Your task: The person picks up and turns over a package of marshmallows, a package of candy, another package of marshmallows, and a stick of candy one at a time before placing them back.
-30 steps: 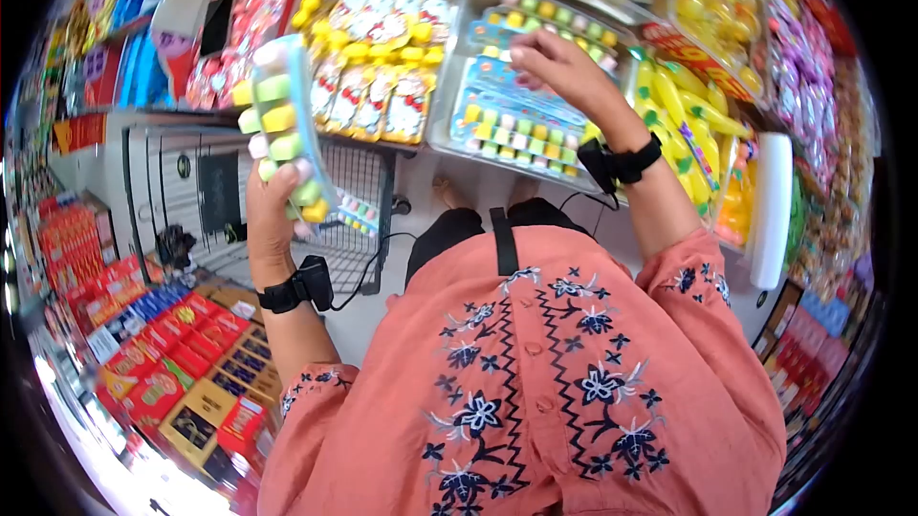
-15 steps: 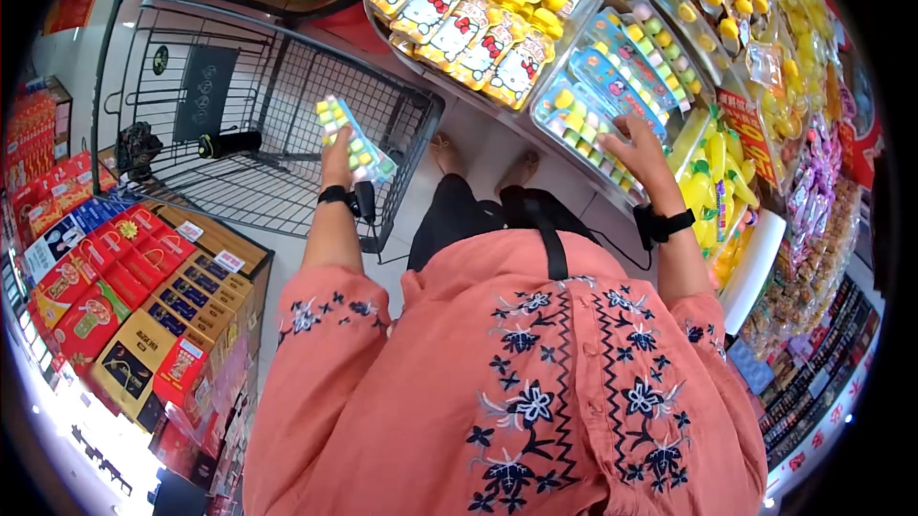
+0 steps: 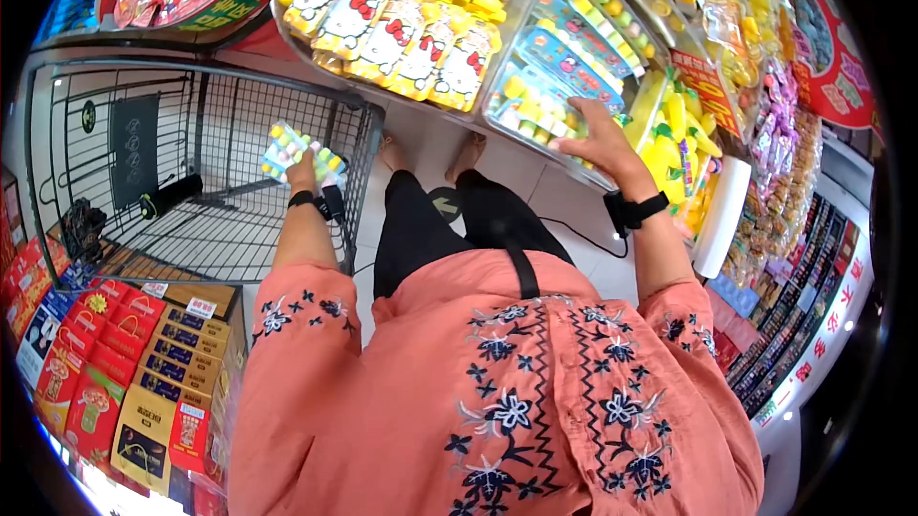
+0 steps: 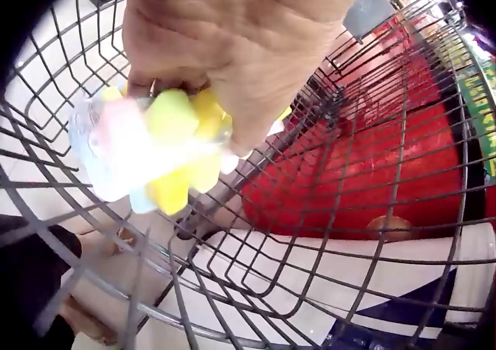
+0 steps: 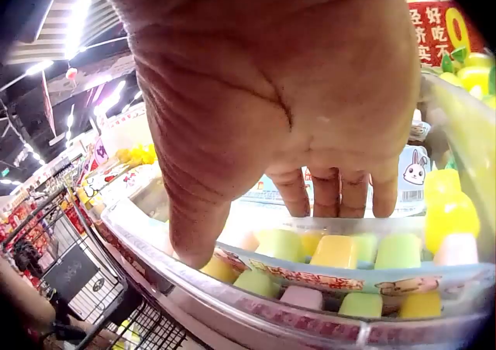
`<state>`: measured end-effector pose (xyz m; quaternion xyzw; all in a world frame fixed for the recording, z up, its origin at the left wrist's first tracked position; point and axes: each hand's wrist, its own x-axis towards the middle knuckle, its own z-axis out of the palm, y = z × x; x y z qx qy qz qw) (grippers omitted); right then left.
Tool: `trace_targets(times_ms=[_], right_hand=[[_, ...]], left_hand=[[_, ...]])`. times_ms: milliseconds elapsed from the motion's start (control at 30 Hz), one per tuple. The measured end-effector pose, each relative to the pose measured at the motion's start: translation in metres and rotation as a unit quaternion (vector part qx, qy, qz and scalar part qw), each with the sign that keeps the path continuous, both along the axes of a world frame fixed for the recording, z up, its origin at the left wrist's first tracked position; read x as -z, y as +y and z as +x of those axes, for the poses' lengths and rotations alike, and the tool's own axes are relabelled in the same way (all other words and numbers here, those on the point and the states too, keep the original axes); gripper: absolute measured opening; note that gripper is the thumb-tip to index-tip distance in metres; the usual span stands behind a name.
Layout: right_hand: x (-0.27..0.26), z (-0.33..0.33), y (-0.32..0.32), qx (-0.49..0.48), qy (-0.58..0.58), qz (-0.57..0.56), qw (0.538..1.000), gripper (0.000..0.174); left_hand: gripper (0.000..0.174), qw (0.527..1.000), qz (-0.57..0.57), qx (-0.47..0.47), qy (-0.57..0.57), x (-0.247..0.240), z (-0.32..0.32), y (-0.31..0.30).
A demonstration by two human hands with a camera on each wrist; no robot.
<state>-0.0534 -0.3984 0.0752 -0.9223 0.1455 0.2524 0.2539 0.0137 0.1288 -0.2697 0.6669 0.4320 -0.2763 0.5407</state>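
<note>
In the head view my left hand (image 3: 302,175) holds a pack of pastel candies (image 3: 281,153) inside the shopping cart. The left wrist view shows the fingers curled round this pack (image 4: 172,125), with cart wires around it. My right hand (image 3: 608,145) is over the bin of similar packs (image 3: 574,78) in the head view. In the right wrist view the thumb and fingers of that hand (image 5: 271,110) are spread apart above a row of green, yellow and pink candies (image 5: 335,251), gripping nothing; whether the fingertips touch the packs cannot be told.
The wire cart (image 3: 201,239) stands at the left. Beside the candy bin are yellow-capped cartoon packets (image 3: 402,33) on one side and yellow banana-shaped items (image 3: 669,148) on the other. Red and gold boxes (image 3: 143,420) are stacked at the lower left; a white roll (image 3: 723,218) stands at the right.
My left hand has lowered the candy pack from beside the bins into the cart. The right hand has moved toward the bin's near edge. The head view has shifted.
</note>
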Motion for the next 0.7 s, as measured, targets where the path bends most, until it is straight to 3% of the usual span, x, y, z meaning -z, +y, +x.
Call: trace_targets(times_ms=[33, 67, 100, 167, 300, 333, 433, 467, 567, 700], right_hand=[[-0.002, 0.001, 0.001, -0.015, 0.007, -0.011, 1.0, 0.082], [0.006, -0.003, -0.002, -0.026, -0.053, -0.006, 0.998, 0.089], [0.006, -0.002, -0.004, -0.032, -0.041, -0.009, 0.999, 0.088], [0.006, 0.001, -0.007, -0.046, -0.021, -0.014, 0.999, 0.086], [0.021, 0.0, -0.019, -0.067, -0.029, 0.001, 0.997, 0.086], [0.024, 0.002, -0.019, -0.069, -0.032, 0.008, 0.997, 0.077], [0.01, 0.007, -0.014, -0.069, -0.022, 0.029, 0.997, 0.064], [0.014, 0.002, -0.015, -0.072, -0.073, 0.047, 0.994, 0.057], [0.033, -0.007, -0.022, -0.119, -0.131, 0.044, 0.983, 0.059], [0.036, -0.004, -0.034, -0.117, -0.128, 0.088, 0.981, 0.057]], left_hand=[[0.077, 0.999, 0.008, 0.037, 0.022, -0.02, 0.0, 0.001], [0.077, 0.998, 0.028, 0.054, 0.01, -0.012, -0.004, 0.007], [0.077, 0.996, 0.049, 0.069, -0.004, 0.007, -0.007, 0.023], [0.076, 0.983, 0.107, 0.142, -0.052, -0.001, -0.007, 0.036], [0.063, 0.981, 0.052, 0.188, -0.024, -0.082, 0.008, 0.033], [0.054, 0.989, 0.065, 0.104, -0.077, -0.115, 0.001, 0.011], [0.049, 0.984, 0.021, 0.109, -0.137, -0.177, 0.002, -0.019], [0.051, 0.982, 0.005, 0.118, -0.147, -0.188, 0.003, -0.028], [0.045, 0.976, -0.041, 0.121, -0.178, -0.239, -0.002, -0.074], [0.039, 0.961, -0.039, 0.169, -0.216, -0.293, -0.007, -0.132]])
